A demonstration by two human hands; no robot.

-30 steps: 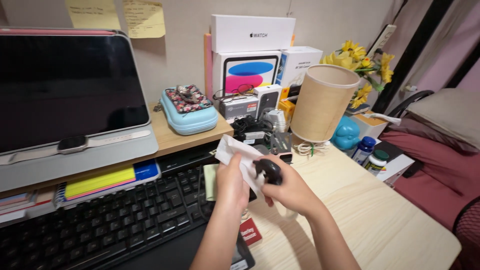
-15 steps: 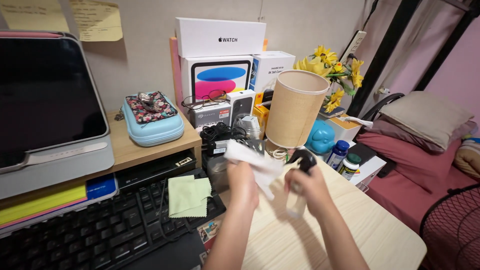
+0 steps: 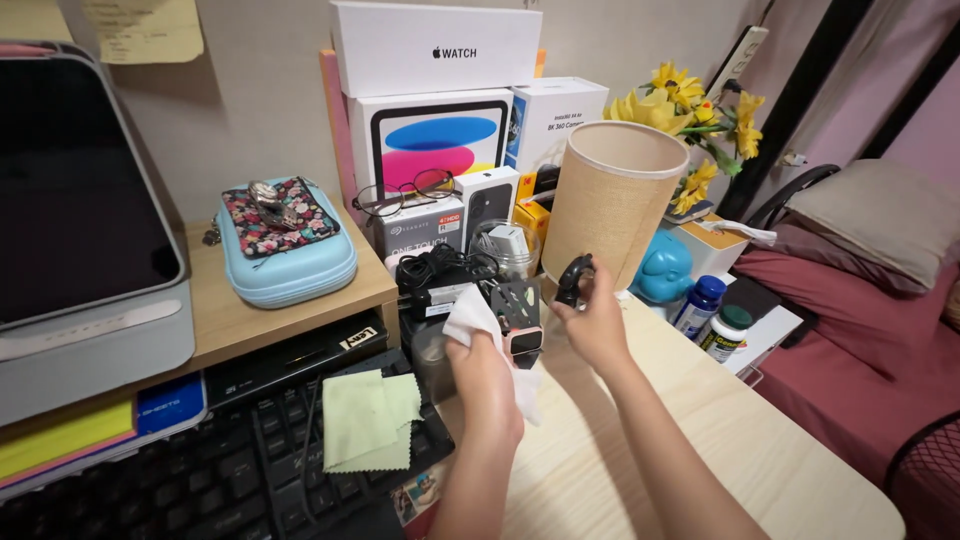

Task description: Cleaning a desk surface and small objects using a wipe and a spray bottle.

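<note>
Over at nine o'clock, a large dark screen (image 3: 70, 190) in a grey frame stands on a wooden shelf (image 3: 240, 315), with a black keyboard (image 3: 200, 480) below it at seven o'clock. A pale green cloth (image 3: 365, 420) lies on the keyboard's right end. On the shelf sits a light blue zip case (image 3: 285, 262) with a floral top. At twelve o'clock, white product boxes (image 3: 440, 90) are stacked against the wall, with a pair of glasses (image 3: 405, 192) resting before them and a tangle of black cables (image 3: 440, 270) just below.

Near the centre, the left hand (image 3: 485, 375) is closed around a white wipe (image 3: 470, 318) and a smartwatch (image 3: 522, 335) with a pinkish case, whose dark strap rises above the fingers. Just right of it, the right hand (image 3: 597, 325) pinches a small black strap piece (image 3: 573, 278), lifted above the light wooden desk (image 3: 700, 450) and close in front of a beige lampshade (image 3: 612, 200) at one o'clock. Yellow artificial flowers (image 3: 700, 110) stand behind the lamp. At three o'clock, a blue figure (image 3: 663, 268) and two pill bottles (image 3: 715, 318) sit at the desk edge, with a pillow (image 3: 880, 220) on a reddish bed beyond.
</note>
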